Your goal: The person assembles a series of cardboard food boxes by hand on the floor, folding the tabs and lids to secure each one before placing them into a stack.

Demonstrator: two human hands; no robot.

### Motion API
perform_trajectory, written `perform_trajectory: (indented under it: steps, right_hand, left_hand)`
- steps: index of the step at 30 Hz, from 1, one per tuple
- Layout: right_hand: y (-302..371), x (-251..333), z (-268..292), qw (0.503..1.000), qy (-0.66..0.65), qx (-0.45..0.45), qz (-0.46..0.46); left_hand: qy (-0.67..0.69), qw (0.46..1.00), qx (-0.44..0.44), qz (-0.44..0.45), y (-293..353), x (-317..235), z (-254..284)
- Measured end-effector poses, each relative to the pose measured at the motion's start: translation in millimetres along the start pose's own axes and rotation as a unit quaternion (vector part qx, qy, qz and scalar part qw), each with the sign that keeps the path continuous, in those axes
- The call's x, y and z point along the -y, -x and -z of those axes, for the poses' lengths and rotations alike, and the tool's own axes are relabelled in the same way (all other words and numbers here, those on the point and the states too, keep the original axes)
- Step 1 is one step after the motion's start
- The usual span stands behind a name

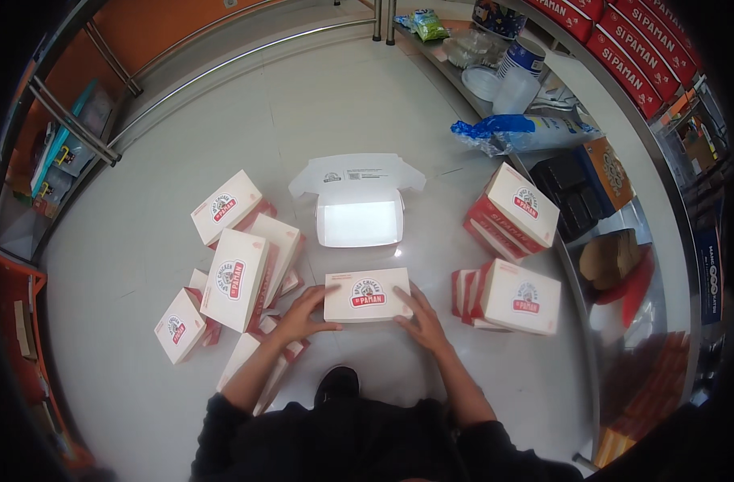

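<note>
A closed cream takeaway box (369, 277) with a red and black printed lid lies on the floor in front of me. My left hand (304, 313) grips its left end, thumb along the near edge. At the right end, my right hand (423, 323) holds it with the fingers curled round the side. Just beyond stands an open takeaway box (360, 223), its white inside bare and its lid flap folded back. Several closed boxes (235, 277) lie in a loose heap by my left arm. To the right are two stacks of boxes, a far one (515, 207) and a near one (521, 297).
A shelf along the right holds a blue and clear plastic package (528, 132), paper cups (521, 58) and black containers (568, 193). Red boxes (624, 68) are piled at the upper right. Metal rails (246, 40) run across the back. My shoe (337, 384) is near the held box.
</note>
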State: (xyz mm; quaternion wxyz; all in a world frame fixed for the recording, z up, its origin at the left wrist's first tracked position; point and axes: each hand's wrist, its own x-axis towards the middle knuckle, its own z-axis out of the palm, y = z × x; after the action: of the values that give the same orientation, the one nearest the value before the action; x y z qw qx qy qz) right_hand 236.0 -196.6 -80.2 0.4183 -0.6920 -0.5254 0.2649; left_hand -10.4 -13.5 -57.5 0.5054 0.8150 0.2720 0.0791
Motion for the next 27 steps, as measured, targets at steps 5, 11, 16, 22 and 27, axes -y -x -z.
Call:
perform_trajectory:
  steps: [5, 11, 16, 22, 27]
  right_hand:
    - [8.4, -24.1, -0.6, 0.996, 0.072, 0.029, 0.033]
    - [5.0, -32.6, 7.7, 0.978, 0.168, 0.059, 0.107]
    - [-3.4, -19.4, 24.6, 0.954, 0.244, 0.119, 0.129]
    - [1.3, -23.7, 20.6, 0.962, 0.220, 0.144, 0.072]
    - [2.6, -26.5, 15.0, 0.970, 0.192, 0.118, 0.090]
  left_hand:
    - [-0.168, 0.984, 0.050, 0.020, 6.6, -1.0, -14.8]
    - [-0.465, 0.883, 0.048, -0.030, 7.0, -2.9, -28.3]
    - [-0.549, 0.827, 0.053, -0.107, 2.6, -5.2, -24.3]
    - [-0.364, 0.923, 0.037, -0.121, -7.2, -2.2, -25.6]
    - [-0.483, 0.856, 0.081, -0.165, -10.3, -1.0, -30.8]
